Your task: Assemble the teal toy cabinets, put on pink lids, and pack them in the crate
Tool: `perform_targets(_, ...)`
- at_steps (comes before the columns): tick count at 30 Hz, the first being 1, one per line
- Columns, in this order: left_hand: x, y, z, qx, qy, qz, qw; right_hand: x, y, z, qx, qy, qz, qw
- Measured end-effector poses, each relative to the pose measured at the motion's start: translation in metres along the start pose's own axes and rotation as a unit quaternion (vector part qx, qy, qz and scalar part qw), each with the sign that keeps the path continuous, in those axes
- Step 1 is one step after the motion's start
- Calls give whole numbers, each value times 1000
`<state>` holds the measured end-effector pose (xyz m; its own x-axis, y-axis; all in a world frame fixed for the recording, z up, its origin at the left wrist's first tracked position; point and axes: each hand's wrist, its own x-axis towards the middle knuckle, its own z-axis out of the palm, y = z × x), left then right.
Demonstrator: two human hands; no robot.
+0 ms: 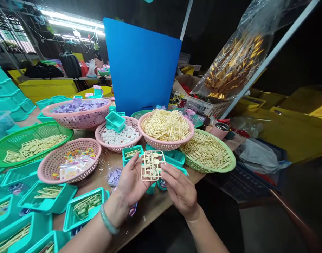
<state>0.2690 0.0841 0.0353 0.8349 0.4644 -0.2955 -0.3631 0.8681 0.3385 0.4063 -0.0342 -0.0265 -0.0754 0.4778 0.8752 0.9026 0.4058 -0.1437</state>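
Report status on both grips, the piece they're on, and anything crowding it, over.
Left grip: open, palm up, under cream plastic frame. Right grip: pinching the frame's right edge. Teal tray and pink basket crowd just beyond.

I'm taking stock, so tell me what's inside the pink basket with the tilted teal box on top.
The pink basket holds a heap of small white pieces, with the teal box resting tilted toward the back. Whatever lies beneath box and heap is covered.
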Motion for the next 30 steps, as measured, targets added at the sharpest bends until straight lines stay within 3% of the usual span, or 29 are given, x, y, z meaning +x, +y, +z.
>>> perform_targets(6, -5, 9, -16, 12, 26, 39, 999, 13, -2, 22, 36, -53, -9, 998)
perform_targets(11, -3, 16, -20, 40, 107, 81, 990, 32, -1, 27, 35, -74, 23, 996)
perform_targets(14, 1, 26, -13, 62, 154, 117, 979, 56, 25, 20, -69, -23, 102, 992)
perform_targets(15, 3, 30, -10, 66, 162, 126, 976, 65, 36, 17, -108, -32, 134, 985)
perform_targets(18, 14, 36, 0, 71, 162, 143, 974, 89, 68, 13, -186, -150, 201, 950)
perform_targets(21, 28, 38, 5, 70, 158, 147, 974, 106, 90, 14, -208, -223, 211, 929)
perform_targets(30, 48, 41, 7, 58, 125, 146, 980, 137, 135, 14, -110, -287, 172, 936)
